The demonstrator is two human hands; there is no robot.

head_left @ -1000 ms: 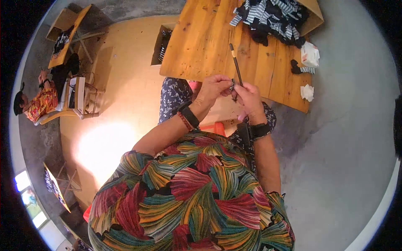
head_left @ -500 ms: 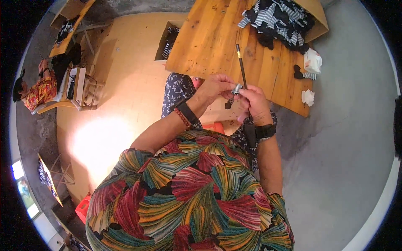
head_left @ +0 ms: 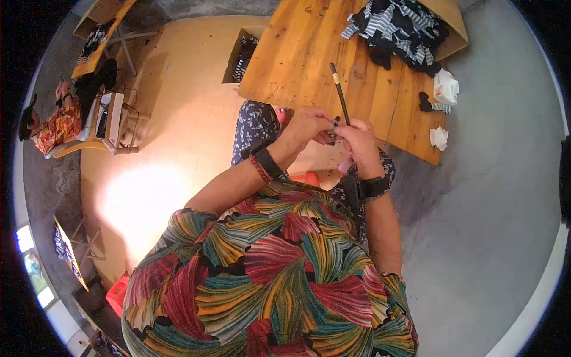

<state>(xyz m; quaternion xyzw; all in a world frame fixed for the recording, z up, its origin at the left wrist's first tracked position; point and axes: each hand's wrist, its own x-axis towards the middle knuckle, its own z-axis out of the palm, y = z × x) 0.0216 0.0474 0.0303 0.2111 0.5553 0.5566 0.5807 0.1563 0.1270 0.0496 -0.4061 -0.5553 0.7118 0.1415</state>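
My left hand point(head_left: 306, 127) and my right hand point(head_left: 360, 141) meet just off the near edge of the wooden table, fingertips closed together. Between them they pinch a small dark piece of knitted fabric point(head_left: 334, 132), mostly covered by the fingers; its exact kind cannot be made out. A thin black stick point(head_left: 339, 92) with a gold band rises from my right hand and leans over the table edge. Whether its lower end sits inside the fabric is hidden. Both wrists wear black bands, and the left also has a red bead bracelet.
The wooden table point(head_left: 297, 59) carries a heap of black and grey-striped knitted pieces point(head_left: 398, 30) spilling from a cardboard box point(head_left: 455, 33). A striped piece point(head_left: 439, 107), a white packet point(head_left: 445, 87) and crumpled tissue point(head_left: 439, 138) lie rightward. Another box point(head_left: 229, 68) stands left. A seated person point(head_left: 59, 128) works far left.
The fabric between my fingertips has turned or bunched: its grey part showed before and mostly dark shows now. The stick's top has tipped slightly left, and my fingers have closed in more.
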